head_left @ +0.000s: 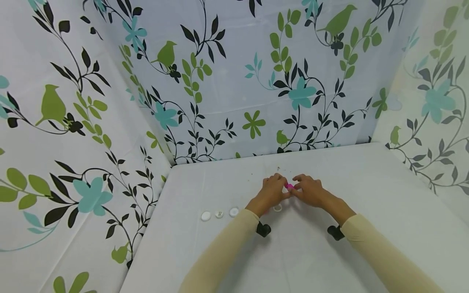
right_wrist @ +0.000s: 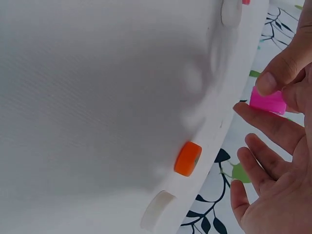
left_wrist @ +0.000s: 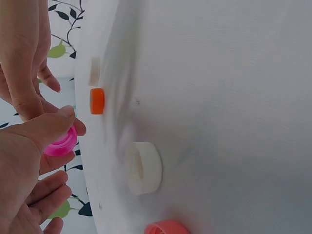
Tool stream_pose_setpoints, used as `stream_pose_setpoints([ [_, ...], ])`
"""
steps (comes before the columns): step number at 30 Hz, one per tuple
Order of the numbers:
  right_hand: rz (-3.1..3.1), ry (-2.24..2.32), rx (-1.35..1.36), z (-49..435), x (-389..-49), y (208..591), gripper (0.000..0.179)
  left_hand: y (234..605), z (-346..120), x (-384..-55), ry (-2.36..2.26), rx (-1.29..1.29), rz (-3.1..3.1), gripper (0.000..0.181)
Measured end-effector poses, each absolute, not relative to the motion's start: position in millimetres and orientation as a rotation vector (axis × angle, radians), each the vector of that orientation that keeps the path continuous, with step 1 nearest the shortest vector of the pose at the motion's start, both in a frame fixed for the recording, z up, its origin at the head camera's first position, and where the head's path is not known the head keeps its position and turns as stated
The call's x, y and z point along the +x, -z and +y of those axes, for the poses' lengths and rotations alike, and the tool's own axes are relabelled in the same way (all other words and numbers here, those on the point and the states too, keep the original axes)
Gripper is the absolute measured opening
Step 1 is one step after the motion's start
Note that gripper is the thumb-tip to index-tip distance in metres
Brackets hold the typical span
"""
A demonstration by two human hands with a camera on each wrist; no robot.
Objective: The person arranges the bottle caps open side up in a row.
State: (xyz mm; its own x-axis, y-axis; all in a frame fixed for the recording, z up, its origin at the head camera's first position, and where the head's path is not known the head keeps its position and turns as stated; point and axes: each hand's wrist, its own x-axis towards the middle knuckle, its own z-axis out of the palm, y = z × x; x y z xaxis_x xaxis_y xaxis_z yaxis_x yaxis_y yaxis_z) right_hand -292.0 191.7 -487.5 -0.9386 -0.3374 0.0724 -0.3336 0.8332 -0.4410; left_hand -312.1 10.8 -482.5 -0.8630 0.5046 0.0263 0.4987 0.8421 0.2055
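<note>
A bright pink bottle cap (left_wrist: 62, 145) is held up off the table between both hands. My left hand (head_left: 271, 191) pinches it between thumb and forefinger, the other fingers loosely bent in the left wrist view. From the other side, my right hand (head_left: 310, 191) also grips the cap, with the forefinger (right_wrist: 270, 122) beneath it and the remaining fingers spread. On the table below lie an orange cap (right_wrist: 188, 159), a white cap (left_wrist: 145, 168) and a coral red cap (left_wrist: 166, 228). The orange one is hidden in the head view.
Left of the hands, white round caps (head_left: 206, 215) sit in a row on the white table (head_left: 307, 260). Past the table's back edge hangs a curtain (head_left: 227, 89) printed with birds and leaves. Small dark specks (head_left: 278, 168) lie near that edge.
</note>
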Motion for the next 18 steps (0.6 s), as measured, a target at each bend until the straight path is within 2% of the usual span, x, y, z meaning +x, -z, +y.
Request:
stream_pose_setpoints([
  [6,3.002,0.733,-0.591,193,-286,488,0.033,485,7,-307,-0.222,0.910,3.004,0.035],
  [13,3.014,0.719,-0.661,193,-280,488,0.032,485,4,-300,-0.157,0.950,3.015,0.039],
  [18,3.004,0.664,-0.688,195,-276,494,0.028,491,3,-296,-0.234,0.941,2.985,0.030],
])
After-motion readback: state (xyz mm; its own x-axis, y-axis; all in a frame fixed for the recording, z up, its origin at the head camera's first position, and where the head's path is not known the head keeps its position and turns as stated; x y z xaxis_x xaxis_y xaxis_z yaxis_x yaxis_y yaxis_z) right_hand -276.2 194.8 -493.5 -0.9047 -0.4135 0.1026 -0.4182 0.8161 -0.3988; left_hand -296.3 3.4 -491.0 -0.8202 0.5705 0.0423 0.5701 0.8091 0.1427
